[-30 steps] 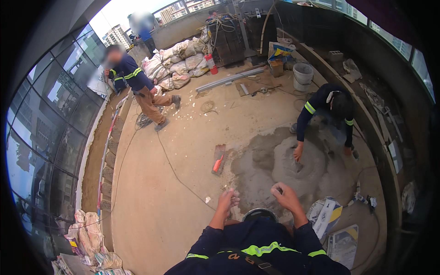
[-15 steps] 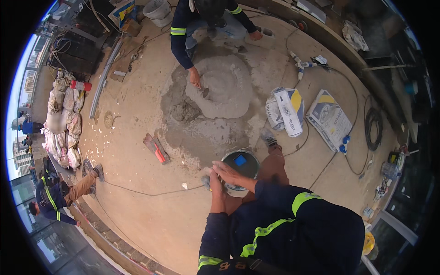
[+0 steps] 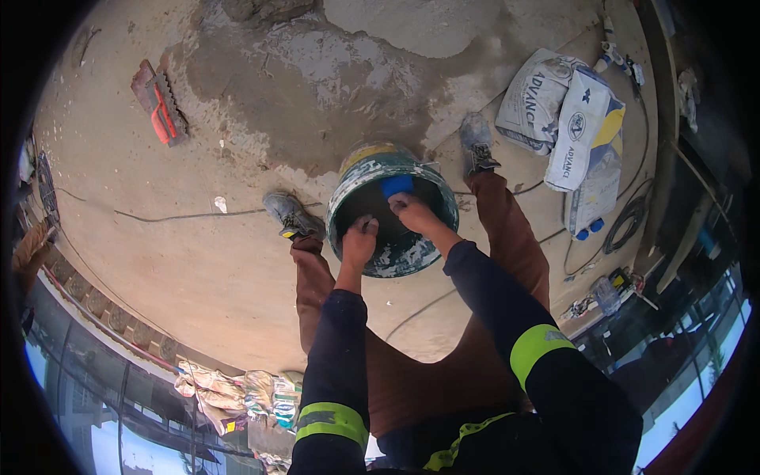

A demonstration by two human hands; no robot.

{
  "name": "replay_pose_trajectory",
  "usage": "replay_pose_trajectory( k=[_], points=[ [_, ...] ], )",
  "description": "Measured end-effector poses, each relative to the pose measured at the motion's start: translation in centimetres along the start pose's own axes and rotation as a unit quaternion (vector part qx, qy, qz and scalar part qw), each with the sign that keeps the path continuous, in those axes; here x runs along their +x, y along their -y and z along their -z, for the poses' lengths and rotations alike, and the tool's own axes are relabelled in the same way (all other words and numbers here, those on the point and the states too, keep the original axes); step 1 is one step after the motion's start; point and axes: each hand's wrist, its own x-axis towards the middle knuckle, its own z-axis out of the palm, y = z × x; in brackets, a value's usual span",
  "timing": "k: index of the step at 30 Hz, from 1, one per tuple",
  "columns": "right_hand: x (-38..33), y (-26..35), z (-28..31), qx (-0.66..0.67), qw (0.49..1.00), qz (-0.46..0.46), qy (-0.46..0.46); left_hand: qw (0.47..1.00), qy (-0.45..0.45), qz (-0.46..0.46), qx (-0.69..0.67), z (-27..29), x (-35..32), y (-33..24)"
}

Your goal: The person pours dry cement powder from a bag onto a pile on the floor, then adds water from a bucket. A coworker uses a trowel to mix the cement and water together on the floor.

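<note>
Green, white-smeared bucket [image 3: 370, 165] sat on the floor [image 3: 229, 309] between the boots [image 3: 290, 214], blue block [image 3: 397, 185] inside. Right hand [image 3: 413, 212] met the block, grip unclear; left hand [image 3: 360, 239] curled inside, contents unclear.

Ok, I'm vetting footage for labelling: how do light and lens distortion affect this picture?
Head view: soft daylight on the floor, but the dark inside of the bucket makes detail around the left hand and right hand harder to read; head view: the row of blocks bends near the picture's edge, corners are black, and the lower-left glass shows bright patches.
</note>
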Motion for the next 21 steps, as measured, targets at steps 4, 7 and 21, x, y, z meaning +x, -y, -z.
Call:
replay_pose_trajectory(
  k=[4,7,21],
  points=[
    [5.7,-3.4,-1.5,-0.061,0.996,-0.058,-0.006,0.997,-0.053,-0.043,0.039,-4.6,7.8,4.1],
    [8.7,-5.7,-3.1,-0.161,0.985,-0.030,-0.061,0.968,-0.135,-0.148,0.152,-8.7,12.0,8.9],
    [10.5,-7.4,-5.1,0.041,0.995,0.079,-0.054,0.945,0.047,0.070,-0.315,-12.7,11.3,6.4]
  ],
)
